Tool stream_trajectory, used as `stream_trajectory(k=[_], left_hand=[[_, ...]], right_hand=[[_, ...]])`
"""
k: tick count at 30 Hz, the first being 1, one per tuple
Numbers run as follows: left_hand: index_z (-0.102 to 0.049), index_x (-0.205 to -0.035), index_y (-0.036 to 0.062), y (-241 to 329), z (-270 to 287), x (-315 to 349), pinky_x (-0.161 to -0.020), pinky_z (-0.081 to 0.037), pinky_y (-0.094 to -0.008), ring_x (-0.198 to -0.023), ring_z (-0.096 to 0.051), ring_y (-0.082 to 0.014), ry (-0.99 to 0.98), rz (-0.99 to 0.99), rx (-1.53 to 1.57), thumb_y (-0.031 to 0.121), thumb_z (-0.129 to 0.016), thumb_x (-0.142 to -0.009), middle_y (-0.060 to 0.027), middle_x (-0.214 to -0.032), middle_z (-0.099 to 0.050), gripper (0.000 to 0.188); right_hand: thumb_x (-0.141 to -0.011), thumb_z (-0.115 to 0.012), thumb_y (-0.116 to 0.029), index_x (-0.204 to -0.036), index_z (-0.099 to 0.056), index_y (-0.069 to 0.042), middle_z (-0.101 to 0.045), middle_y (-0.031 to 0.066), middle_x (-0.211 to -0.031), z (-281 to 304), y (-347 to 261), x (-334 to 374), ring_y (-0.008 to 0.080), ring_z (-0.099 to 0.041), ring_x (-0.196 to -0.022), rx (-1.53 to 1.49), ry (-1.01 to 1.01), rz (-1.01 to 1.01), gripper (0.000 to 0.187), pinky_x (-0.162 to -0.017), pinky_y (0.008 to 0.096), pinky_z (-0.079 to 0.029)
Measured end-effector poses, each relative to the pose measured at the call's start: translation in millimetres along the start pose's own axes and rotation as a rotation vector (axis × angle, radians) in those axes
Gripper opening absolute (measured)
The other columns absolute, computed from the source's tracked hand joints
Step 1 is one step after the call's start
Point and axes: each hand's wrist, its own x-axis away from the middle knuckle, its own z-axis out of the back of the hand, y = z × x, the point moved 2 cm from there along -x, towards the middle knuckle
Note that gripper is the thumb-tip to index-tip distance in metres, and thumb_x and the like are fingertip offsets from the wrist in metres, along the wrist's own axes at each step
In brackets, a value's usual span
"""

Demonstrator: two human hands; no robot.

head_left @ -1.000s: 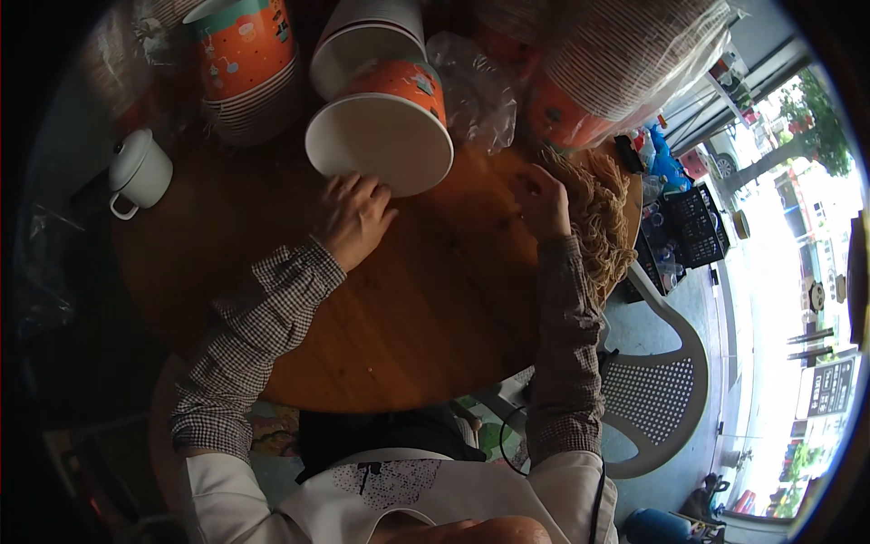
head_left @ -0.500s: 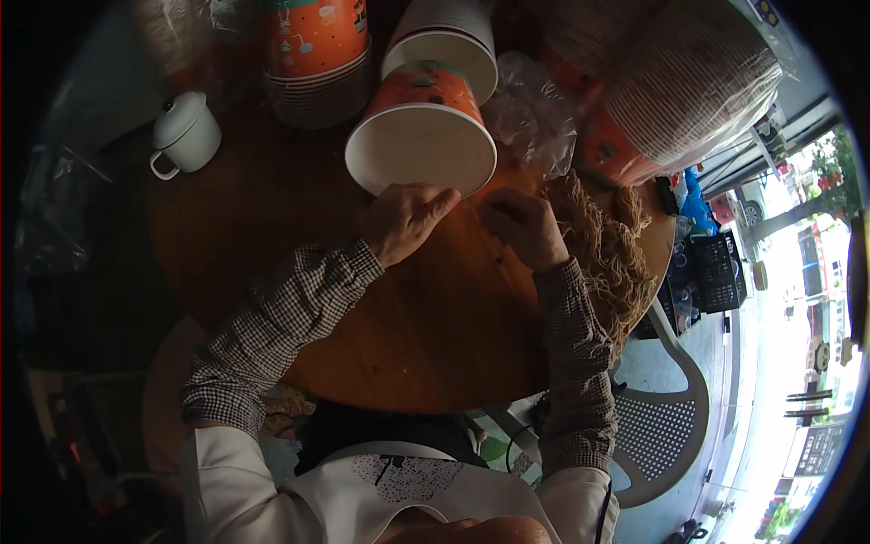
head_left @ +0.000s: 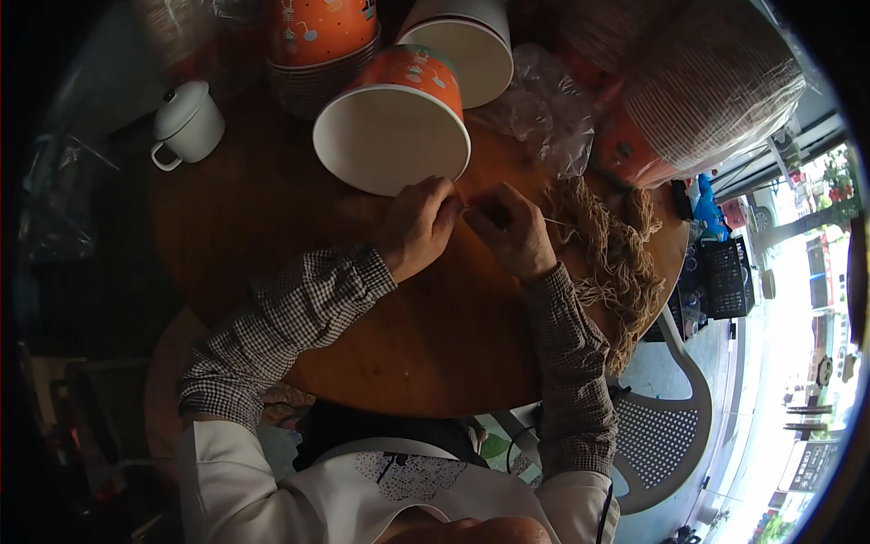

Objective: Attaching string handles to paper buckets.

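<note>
Both hands together over a round wooden table (head_left: 272, 236), fingertips pinched on a thin pale string (head_left: 555, 221). Left hand (head_left: 419, 227) curled nearly closed, thumb and fingers nipping one end just below the rim of a paper bucket (head_left: 395, 122). Right hand (head_left: 512, 231) likewise closed to a pinch on the same strand, which runs off toward a heap of tan twine (head_left: 612, 263) lying at the table's right edge. Exact grip between the fingertips too small to make out.

Bucket tipped on its side, orange outside with small printed figures, white inside, mouth facing the camera. Behind it a second white bucket (head_left: 467, 45) and a tall orange stack (head_left: 322, 36), both cut off by the top edge. Crumpled clear plastic (head_left: 544, 104) beside them. Upper right, a large bundle of stacked brown lids (head_left: 707, 91) in clear wrap, partly out of frame. White lidded mug (head_left: 186, 122) at far left. White plastic chair (head_left: 666, 426) below right. Left side dark, details lost.
</note>
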Motion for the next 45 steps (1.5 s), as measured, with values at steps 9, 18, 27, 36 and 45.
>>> stream_trajectory(k=[9, 18, 27, 36, 45], left_hand=[[-0.055, -0.091, 0.0018, 19, 16, -8, -0.063, -0.044, -0.0296, -0.069, -0.052, -0.0152, 0.034, 0.170, 0.181, 0.014, -0.056, -0.094, -0.0038, -0.075, -0.053, 0.013], [-0.054, -0.085, 0.0020, 3, -1, 5, -0.062, -0.040, -0.0256, -0.066, -0.046, -0.0089, -0.123, 0.250, 0.300, 0.018, -0.052, -0.099, -0.0008, -0.070, -0.046, 0.021], [-0.053, -0.095, 0.0005, 7, -3, 4, -0.066, -0.045, -0.0245, -0.074, -0.053, -0.0116, -0.022, 0.041, 0.167, 0.005, -0.056, -0.094, -0.0037, -0.082, -0.054, 0.005], [-0.056, -0.096, -0.0001, 3, -2, 3, -0.064, -0.047, -0.0253, -0.074, -0.058, -0.0122, -0.072, 0.128, 0.198, 0.001, -0.058, -0.091, -0.0053, -0.084, -0.060, 0.005], [-0.055, -0.093, 0.0010, 6, -1, 1, -0.057, -0.049, -0.0256, -0.072, -0.061, -0.0159, -0.026, 0.021, 0.174, -0.004, -0.061, -0.086, -0.0077, -0.085, -0.061, 0.011]], right_hand=[[-0.084, -0.067, -0.007, -0.092, -0.063, 0.000, -0.063, 0.0044, -0.077, 12, 5, 6, 0.0083, -0.058, -0.069, -0.191, 0.069, -0.045, 0.011, -0.064, 0.0242, -0.048], [-0.085, -0.067, -0.006, -0.093, -0.063, 0.000, -0.063, 0.0035, -0.078, 4, -1, 9, 0.0071, -0.058, -0.071, -0.225, -0.024, -0.029, 0.011, -0.066, 0.0240, -0.048], [-0.086, -0.067, -0.004, -0.097, -0.061, -0.001, -0.063, 0.0005, -0.081, 2, 2, 9, 0.0045, -0.055, -0.070, -0.152, 0.006, 0.033, 0.013, -0.062, 0.0210, -0.045], [-0.087, -0.065, -0.012, -0.097, -0.062, 0.000, -0.065, 0.0095, -0.079, 0, 11, 9, 0.0108, -0.061, -0.070, -0.153, 0.035, -0.004, 0.016, -0.064, 0.0267, -0.049], [-0.089, -0.064, -0.009, -0.098, -0.062, -0.001, -0.060, -0.0001, -0.078, 4, 7, 8, 0.0036, -0.051, -0.071, -0.079, -0.037, -0.063, 0.012, -0.063, 0.0208, -0.043]])
